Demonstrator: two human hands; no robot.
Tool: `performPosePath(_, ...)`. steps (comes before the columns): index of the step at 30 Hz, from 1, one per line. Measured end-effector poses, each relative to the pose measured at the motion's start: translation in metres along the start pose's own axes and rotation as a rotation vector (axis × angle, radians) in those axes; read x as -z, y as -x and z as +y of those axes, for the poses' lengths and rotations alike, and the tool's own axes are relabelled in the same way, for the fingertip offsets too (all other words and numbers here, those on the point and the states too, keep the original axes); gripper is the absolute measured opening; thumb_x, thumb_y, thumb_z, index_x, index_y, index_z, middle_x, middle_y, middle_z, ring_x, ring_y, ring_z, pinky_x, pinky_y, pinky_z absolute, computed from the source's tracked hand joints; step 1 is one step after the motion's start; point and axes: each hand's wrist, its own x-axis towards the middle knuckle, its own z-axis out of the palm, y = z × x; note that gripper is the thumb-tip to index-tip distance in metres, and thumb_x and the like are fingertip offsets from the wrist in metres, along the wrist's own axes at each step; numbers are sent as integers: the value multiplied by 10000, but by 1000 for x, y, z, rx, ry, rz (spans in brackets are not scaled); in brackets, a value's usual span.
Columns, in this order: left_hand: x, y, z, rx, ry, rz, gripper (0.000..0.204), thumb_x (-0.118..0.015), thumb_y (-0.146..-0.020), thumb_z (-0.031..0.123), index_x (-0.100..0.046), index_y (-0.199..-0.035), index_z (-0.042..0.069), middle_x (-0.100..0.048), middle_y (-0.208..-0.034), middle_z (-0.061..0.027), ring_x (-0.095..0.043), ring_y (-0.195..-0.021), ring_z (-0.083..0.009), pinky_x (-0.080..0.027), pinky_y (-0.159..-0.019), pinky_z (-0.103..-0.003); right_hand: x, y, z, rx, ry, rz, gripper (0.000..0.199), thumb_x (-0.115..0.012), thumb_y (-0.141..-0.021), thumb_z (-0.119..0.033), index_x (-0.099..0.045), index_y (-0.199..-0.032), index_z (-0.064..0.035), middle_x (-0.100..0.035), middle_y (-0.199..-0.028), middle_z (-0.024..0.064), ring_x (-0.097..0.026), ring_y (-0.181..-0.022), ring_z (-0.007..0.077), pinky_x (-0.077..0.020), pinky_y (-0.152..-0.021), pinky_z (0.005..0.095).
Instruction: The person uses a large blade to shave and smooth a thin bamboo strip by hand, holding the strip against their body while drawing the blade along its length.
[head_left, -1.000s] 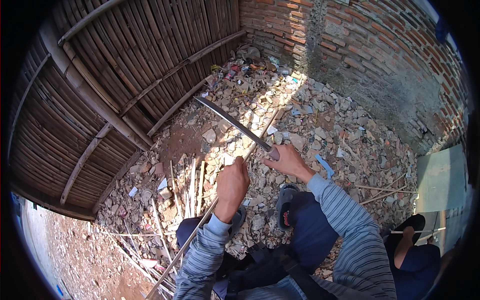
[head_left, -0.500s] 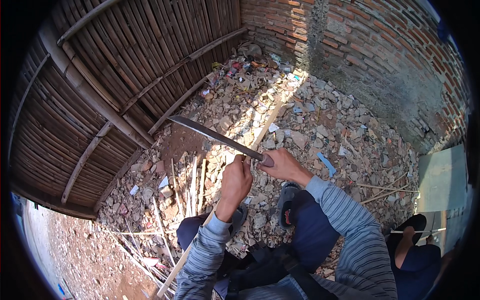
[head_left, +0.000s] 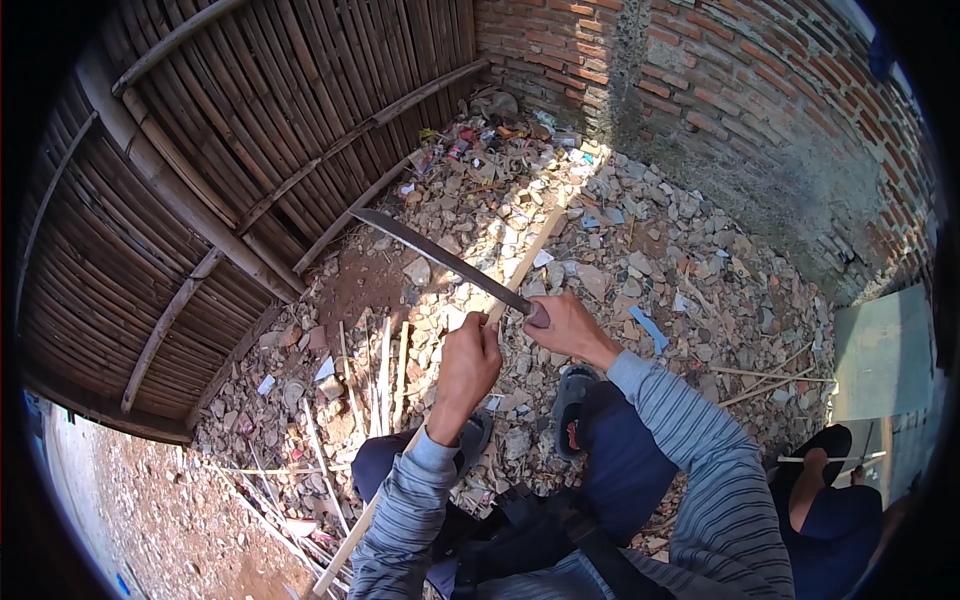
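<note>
My right hand [head_left: 567, 330] is closed round the handle of a machete [head_left: 440, 257]. Its long dark blade reaches up and to the left, crossing over a pale bamboo strip [head_left: 535, 243]. My left hand [head_left: 469, 367] grips that strip just below the crossing. From my fist the strip runs away toward the far rubble, and its near end passes back beneath my left forearm. The blade seems to lie on or just above the strip; whether they touch I cannot tell.
Rubble [head_left: 690, 330] covers the ground around my sandals. Loose bamboo strips [head_left: 385, 375] lie to the left. A bamboo-slat wall [head_left: 330, 90] rises at left, a brick wall [head_left: 720, 100] behind. At lower right another person [head_left: 825, 480] sits holding a thin strip, near a grey panel [head_left: 880, 355].
The machete's tip has swung upward and slightly right, so the blade slants more steeply. My left hand stays on the strip in nearly the same place.
</note>
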Motion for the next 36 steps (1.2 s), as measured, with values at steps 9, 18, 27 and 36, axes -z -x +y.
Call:
performPosePath(9, 11, -1, 14, 75, 19, -95, 262, -574, -1028, 153, -677, -1066, -84, -664, -708, -278, -694, -668, -434, -506, -636, -501, -1, -1, 1, 31, 22, -41, 275, -753, -818, -258, -741, -973, -31, -691, -742, 215, -704, -734, 427, -553, -693, 495)
performPosePath(18, 7, 5, 3, 30, -26, -147, 280, -494, -1068, 163, -691, -1033, -33, -708, -863, -305, -691, -855, -492, -521, -784, -551, 4, -4, 0, -32, -91, 7, 320, -748, -835, -244, -696, -937, 54, -641, -684, 219, -656, -647, 401, -518, -650, 467)
performPosePath(27, -3, 1, -6, -37, -74, -117, 300, -495, -1076, 168, -722, -977, -2, -686, -791, -260, -681, -803, -461, -507, -752, -529, 0, -7, 12, 16, -53, -31, 331, -753, -837, -260, -692, -914, 57, -644, -693, 221, -657, -651, 387, -520, -663, 460)
performPosePath(36, 17, -7, 8, -38, -8, -101, 263, -508, -1069, 167, -689, -984, -5, -668, -721, -271, -680, -723, -472, -509, -696, -555, 25, -9, 14, -47, -46, 79, 488, -800, -914, -442, -700, -844, 31, -612, -624, 110, -581, -567, 210, -477, -592, 407)
